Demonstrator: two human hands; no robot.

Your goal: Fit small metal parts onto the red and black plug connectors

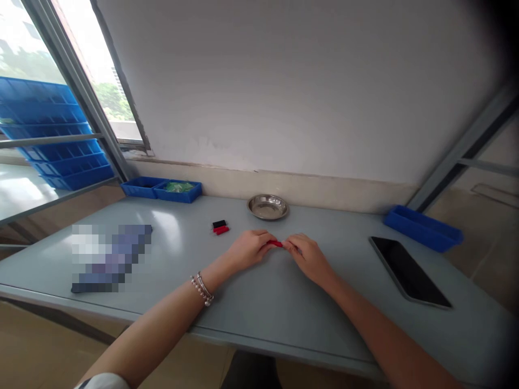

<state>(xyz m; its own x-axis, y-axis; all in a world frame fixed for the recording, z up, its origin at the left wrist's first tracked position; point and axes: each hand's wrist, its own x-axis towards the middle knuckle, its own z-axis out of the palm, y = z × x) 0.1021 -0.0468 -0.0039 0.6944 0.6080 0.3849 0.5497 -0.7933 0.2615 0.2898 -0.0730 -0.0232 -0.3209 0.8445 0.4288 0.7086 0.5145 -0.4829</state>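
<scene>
Both hands meet over the middle of the table. My left hand point(255, 247) is closed around a slim red piece point(275, 243), whose middle shows between the two hands. At its right end, the fingertips of my right hand point(305, 253) are pinched together; what exactly they grip is mostly hidden. To the left lie a small black cylinder point(219, 223) and red cylinders point(221, 230) of similar size, with thin tips at their ends. Behind my hands stands a shallow round metal dish point(268, 207).
A dark-screened tablet point(409, 272) lies on the right, near a blue bin point(423, 228). Two small blue bins point(178, 192) stand back left, one with green plastic inside. A blurred-out item point(111, 259) lies left. Stacked blue crates point(60, 135) are beyond the frame post.
</scene>
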